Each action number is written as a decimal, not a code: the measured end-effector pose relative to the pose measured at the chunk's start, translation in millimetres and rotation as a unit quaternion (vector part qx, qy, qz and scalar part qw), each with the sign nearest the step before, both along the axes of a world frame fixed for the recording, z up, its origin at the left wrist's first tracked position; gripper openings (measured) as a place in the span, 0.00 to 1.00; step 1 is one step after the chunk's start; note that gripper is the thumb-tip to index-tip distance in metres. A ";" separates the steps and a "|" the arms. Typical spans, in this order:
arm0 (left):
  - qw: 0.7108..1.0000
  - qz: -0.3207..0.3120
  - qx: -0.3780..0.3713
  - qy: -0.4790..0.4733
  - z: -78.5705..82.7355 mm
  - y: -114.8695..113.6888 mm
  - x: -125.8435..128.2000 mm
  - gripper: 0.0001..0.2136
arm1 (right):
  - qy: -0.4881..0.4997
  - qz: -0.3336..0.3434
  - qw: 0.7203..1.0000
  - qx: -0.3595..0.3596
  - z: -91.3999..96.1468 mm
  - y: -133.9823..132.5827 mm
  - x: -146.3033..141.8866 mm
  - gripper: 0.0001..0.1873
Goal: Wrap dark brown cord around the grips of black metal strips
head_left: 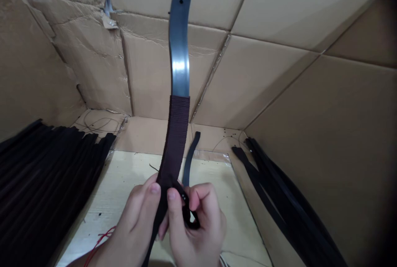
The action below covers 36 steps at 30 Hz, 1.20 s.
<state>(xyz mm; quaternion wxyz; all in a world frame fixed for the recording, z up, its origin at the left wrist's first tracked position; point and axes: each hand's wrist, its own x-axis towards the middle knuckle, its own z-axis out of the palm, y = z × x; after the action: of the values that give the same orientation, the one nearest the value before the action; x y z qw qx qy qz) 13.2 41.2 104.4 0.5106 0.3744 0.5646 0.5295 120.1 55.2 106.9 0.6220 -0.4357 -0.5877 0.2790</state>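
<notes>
A flat, shiny grey strip (180, 51) with a small hole near its top end rises upright in front of me. Its lower part runs inside a dark ribbed fabric sleeve (176, 134). My left hand (139, 213) grips the sleeve from the left, thumb on its front. On the other side, my right hand (198, 221) pinches the sleeve with its thumb, and its curled fingers hold a black looped piece (187, 211). Whether this loop belongs to the sleeve I cannot tell. Below my hands a dark length continues to the bottom edge.
A pile of long black strips (56, 171) lies at the left. More black strips (279, 209) lie along the right side. Another dark strip (191, 155) lies behind my right hand on the pale board (124, 171). Cardboard walls (263, 72) enclose the back and sides.
</notes>
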 end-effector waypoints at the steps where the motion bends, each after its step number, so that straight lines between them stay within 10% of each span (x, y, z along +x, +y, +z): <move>1: 1.000 -0.015 -0.010 0.004 2.3 0.5 -0.5 0.18 | -0.019 0.024 1.000 0.000 5.9 -0.1 4.3 0.15; 12: 0.986 -0.114 0.029 0.120 31.8 4.8 -19.2 0.22 | -0.290 0.015 0.941 0.173 28.8 13.1 45.6 0.09; 36: 0.943 -0.231 -0.016 0.238 25.7 5.1 -29.6 0.22 | -0.339 0.085 0.901 0.258 24.9 27.5 56.5 0.06</move>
<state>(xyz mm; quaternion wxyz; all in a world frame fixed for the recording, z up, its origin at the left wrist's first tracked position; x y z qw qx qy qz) -16.4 46.3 130.1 0.4758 0.6016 0.5757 0.2832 176.6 82.7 131.8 0.4503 -0.2769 -0.8489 0.0049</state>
